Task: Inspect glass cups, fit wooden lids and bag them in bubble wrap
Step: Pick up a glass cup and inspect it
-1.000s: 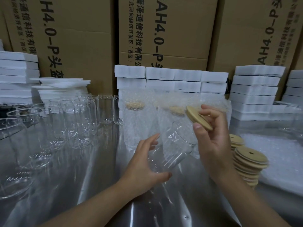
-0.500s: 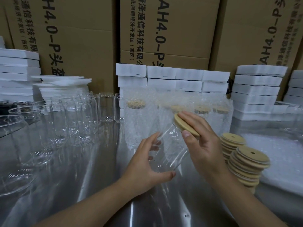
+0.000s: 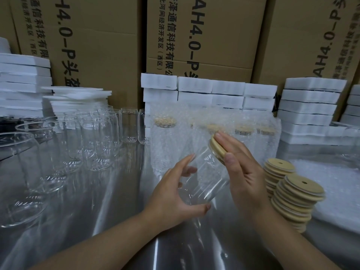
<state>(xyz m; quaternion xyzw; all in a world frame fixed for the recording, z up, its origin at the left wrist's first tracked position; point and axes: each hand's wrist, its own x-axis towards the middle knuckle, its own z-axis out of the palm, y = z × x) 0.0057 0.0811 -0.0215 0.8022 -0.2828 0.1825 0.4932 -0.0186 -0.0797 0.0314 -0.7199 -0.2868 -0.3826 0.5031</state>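
Note:
A clear glass cup is tilted up and to the right above the metal table, with my left hand gripping its lower body. A round wooden lid sits on the cup's mouth. My right hand presses flat on that lid with straight fingers. Two stacks of wooden lids stand right of my right hand. Behind the cup stand several lidded cups in bubble wrap.
Several bare glass cups fill the left of the shiny metal table. White foam blocks and tall cardboard boxes line the back. A bubble-wrap sheet lies at the right.
My right hand brought the lid down from above onto the cup's mouth and flattened over it. My left hand has kept holding the cup, which tilted slightly.

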